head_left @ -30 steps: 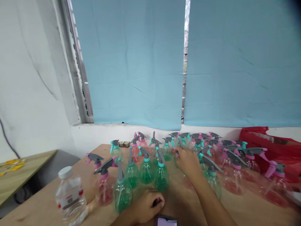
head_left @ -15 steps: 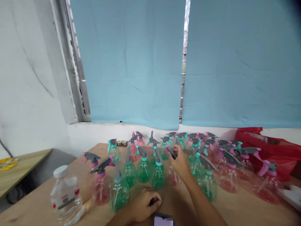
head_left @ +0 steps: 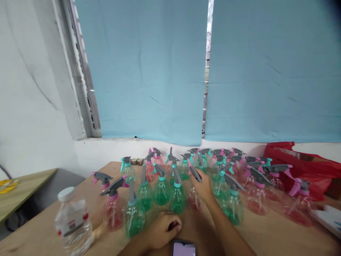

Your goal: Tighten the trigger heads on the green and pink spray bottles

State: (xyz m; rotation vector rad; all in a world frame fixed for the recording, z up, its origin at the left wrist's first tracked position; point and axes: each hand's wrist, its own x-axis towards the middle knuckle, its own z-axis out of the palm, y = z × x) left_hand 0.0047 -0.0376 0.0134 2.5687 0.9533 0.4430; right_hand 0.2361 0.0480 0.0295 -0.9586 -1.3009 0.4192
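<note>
My right hand (head_left: 202, 185) is closed around the neck of a pink spray bottle (head_left: 194, 200), just under its grey trigger head, and hides part of it. The bottle stands upright among the others. My left hand (head_left: 165, 229) rests on the tabletop, its fingers curled into a loose fist; a dark hollow shows inside and no object is seen in it. Close in front of it are a green spray bottle (head_left: 177, 199) with a turquoise collar and another green spray bottle (head_left: 134, 218) to the left. A phone (head_left: 183, 249) lies at the bottom edge, between my forearms.
Several more pink and green spray bottles crowd the wooden table (head_left: 90, 199), including a pink one (head_left: 259, 202) at right. A capped water bottle (head_left: 73, 224) stands at front left. A red plastic bag (head_left: 306, 170) sits at back right, before the wall and blue curtains (head_left: 149, 71).
The view has shifted slightly. My right hand appears a little lower on the spray bottle's neck, still at the same bottle. The left hand stays in place.
</note>
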